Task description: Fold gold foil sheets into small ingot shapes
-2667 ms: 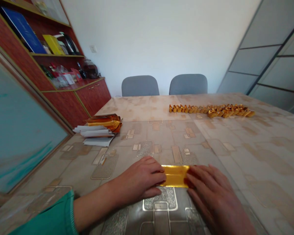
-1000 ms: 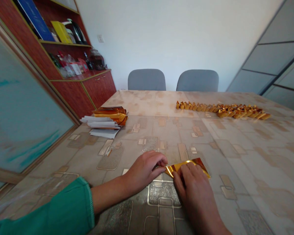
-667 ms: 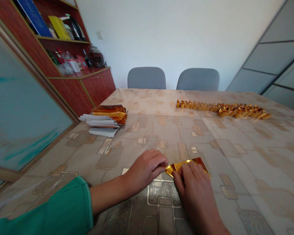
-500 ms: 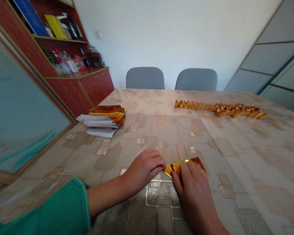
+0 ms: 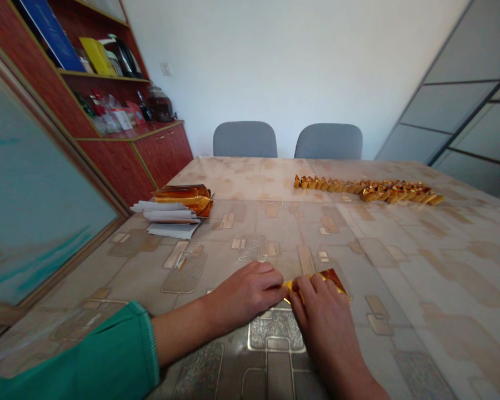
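Your left hand (image 5: 244, 294) is pinching the gold foil sheet (image 5: 316, 279) at its near end, while your right hand (image 5: 323, 316) is pressing it, fingers curled, against the worktop (image 5: 420, 266), holding it steady. Folded gold foil pieces (image 5: 369, 191) are sitting in a row at 1 o'clock.

A beige patterned surface (image 5: 400, 250) carries a stack of white paper slips (image 5: 169, 219) with a rolled bundle of gold foil (image 5: 184, 200) touching its far edge, a long row of folded gold foil ingots (image 5: 369, 191) toward the far side, and a creased gold foil sheet (image 5: 329, 276) near the front.
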### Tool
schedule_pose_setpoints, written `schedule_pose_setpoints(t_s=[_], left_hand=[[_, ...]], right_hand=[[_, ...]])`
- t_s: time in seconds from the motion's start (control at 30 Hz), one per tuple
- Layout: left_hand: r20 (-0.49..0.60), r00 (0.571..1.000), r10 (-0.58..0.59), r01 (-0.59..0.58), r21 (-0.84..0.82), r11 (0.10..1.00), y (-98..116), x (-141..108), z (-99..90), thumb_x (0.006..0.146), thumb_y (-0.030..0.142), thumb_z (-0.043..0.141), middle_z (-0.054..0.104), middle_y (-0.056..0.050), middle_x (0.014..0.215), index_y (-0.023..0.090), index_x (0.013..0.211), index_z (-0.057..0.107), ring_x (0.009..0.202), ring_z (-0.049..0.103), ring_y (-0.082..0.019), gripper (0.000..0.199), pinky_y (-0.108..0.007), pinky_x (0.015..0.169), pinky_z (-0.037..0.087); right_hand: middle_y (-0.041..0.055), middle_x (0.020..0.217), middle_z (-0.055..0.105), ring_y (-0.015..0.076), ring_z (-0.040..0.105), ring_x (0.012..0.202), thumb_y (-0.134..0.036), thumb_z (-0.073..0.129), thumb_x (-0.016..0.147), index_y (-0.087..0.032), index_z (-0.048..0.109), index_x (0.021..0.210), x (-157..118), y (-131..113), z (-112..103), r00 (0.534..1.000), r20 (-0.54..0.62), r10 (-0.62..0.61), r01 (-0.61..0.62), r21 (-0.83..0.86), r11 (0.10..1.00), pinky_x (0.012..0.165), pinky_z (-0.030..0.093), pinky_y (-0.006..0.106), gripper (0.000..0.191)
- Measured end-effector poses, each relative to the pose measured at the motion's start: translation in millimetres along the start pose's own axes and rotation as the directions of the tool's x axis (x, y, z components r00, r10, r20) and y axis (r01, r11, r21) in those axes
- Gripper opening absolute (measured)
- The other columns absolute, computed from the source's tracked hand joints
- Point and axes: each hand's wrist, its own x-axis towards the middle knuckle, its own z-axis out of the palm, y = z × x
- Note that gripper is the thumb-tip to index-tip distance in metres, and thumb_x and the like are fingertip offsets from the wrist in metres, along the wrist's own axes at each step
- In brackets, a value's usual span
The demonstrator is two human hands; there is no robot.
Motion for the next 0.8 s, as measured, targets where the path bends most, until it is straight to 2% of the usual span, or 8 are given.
schedule_pose_setpoints(t_s=[0.13, 0.27, 0.4, 0.5, 0.63, 0.8], left_hand=[[-0.024, 1.000, -0.017, 0.018, 0.057, 0.998, 1.7, -0.5, 4.2, 0.108, 0.024, 0.039, 0.062, -0.003, 0.084, 0.016, 0.098, 0.067, 0.080, 0.055, -0.016, 0.031, -0.030, 0.074, 0.044], [-0.004, 1.000, 0.014, -0.014, 0.107, 0.994, 2.7, -5.2, 3.7, 0.107, 0.023, 0.042, 0.065, -0.004, 0.089, 0.015, 0.108, 0.065, 0.084, 0.057, -0.018, 0.024, -0.032, 0.078, 0.045], [-0.002, 0.998, 0.056, -0.055, 0.148, 0.987, 10.6, -7.0, -4.1, 0.106, 0.019, 0.040, 0.068, -0.007, 0.098, 0.013, 0.118, 0.062, 0.087, 0.060, -0.019, 0.025, -0.036, 0.084, 0.046], [-0.016, 0.997, 0.076, -0.073, 0.124, 0.990, 19.4, -6.3, -8.6, 0.106, 0.017, 0.041, 0.069, -0.009, 0.106, 0.012, 0.122, 0.060, 0.092, 0.061, -0.019, 0.026, -0.036, 0.086, 0.047], [0.008, 0.999, 0.042, -0.043, 0.044, 0.998, 23.4, -10.1, -7.8, 0.105, 0.018, 0.044, 0.071, -0.008, 0.100, 0.013, 0.122, 0.062, 0.089, 0.062, -0.020, 0.025, -0.035, 0.086, 0.049], [-0.103, 0.994, -0.031, 0.028, -0.035, 0.999, 23.6, -22.4, 1.3, 0.106, 0.021, 0.041, 0.070, -0.009, 0.121, 0.013, 0.124, 0.061, 0.100, 0.061, -0.022, 0.029, -0.038, 0.091, 0.050]], right_hand=[[0.0048, 0.082, 0.062, 0.0260, 0.057, 0.076, -0.021, 0.069, 0.088, -0.024, 0.063, 0.090, -4.3, 4.9, -3.3, 0.998, 0.030, -0.053, 0.053, 0.016, 0.998, 0.064, 0.038, 0.035, 0.007], [0.0059, 0.087, 0.062, 0.0267, 0.058, 0.077, -0.018, 0.075, 0.084, -0.024, 0.067, 0.101, -9.5, 11.8, -6.4, 0.994, 0.025, -0.102, 0.102, 0.024, 0.995, 0.067, 0.043, 0.037, 0.019], [0.0064, 0.085, 0.062, 0.0277, 0.058, 0.078, -0.018, 0.075, 0.084, -0.023, 0.070, 0.101, -9.9, 12.3, -7.4, 0.994, 0.035, -0.101, 0.100, 0.039, 0.994, 0.067, 0.046, 0.039, 0.019], [0.0068, 0.086, 0.063, 0.0287, 0.058, 0.079, -0.017, 0.076, 0.082, -0.023, 0.071, 0.103, -9.4, 12.1, -6.8, 0.995, 0.030, -0.099, 0.097, 0.059, 0.994, 0.068, 0.048, 0.040, 0.022], [0.0069, 0.088, 0.063, 0.0284, 0.058, 0.081, -0.018, 0.074, 0.083, -0.024, 0.070, 0.109, -9.4, 15.8, -7.0, 0.994, 0.051, -0.098, 0.093, 0.090, 0.992, 0.070, 0.048, 0.041, 0.026], [0.0071, 0.088, 0.063, 0.0271, 0.057, 0.081, -0.022, 0.070, 0.087, -0.025, 0.071, 0.108, -7.9, 19.6, -9.3, 0.989, 0.089, -0.121, 0.108, 0.133, 0.985, 0.070, 0.048, 0.039, 0.022]])
